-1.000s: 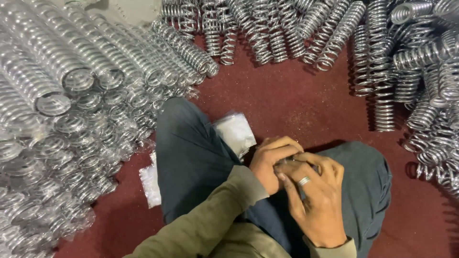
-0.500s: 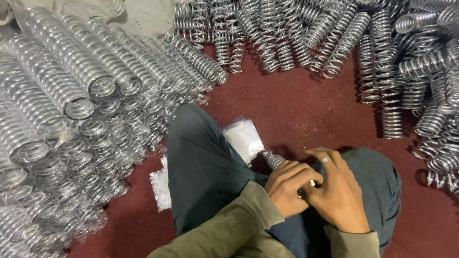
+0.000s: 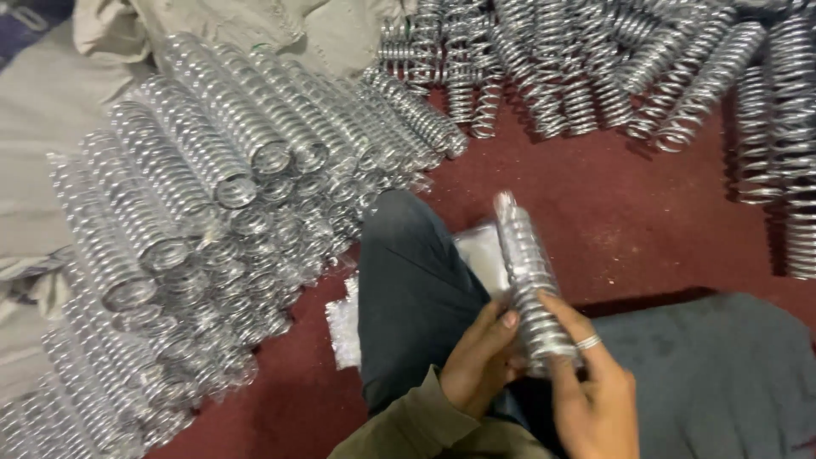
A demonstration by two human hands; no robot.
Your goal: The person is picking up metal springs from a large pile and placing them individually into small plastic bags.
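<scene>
My left hand [image 3: 483, 357] and my right hand [image 3: 593, 393] both grip the near end of a silver coil spring [image 3: 527, 272] wrapped in a clear plastic sleeve. The spring points up and away from me, over my raised left knee in dark trousers [image 3: 408, 289]. A ring sits on a finger of my right hand. A small stack of clear plastic bags [image 3: 344, 327] lies on the dark red floor beside and under the knee.
A large heap of plastic-wrapped springs [image 3: 195, 221] is stacked to the left. Bare metal springs [image 3: 595, 76] lie in rows along the back and right. Beige cloth [image 3: 51, 127] covers the far left. My other leg, in grey fabric [image 3: 722, 374], fills the lower right.
The view has swung left and down. My hands, earlier bunched together low on my lap, now hold the wrapped spring raised and pointing away.
</scene>
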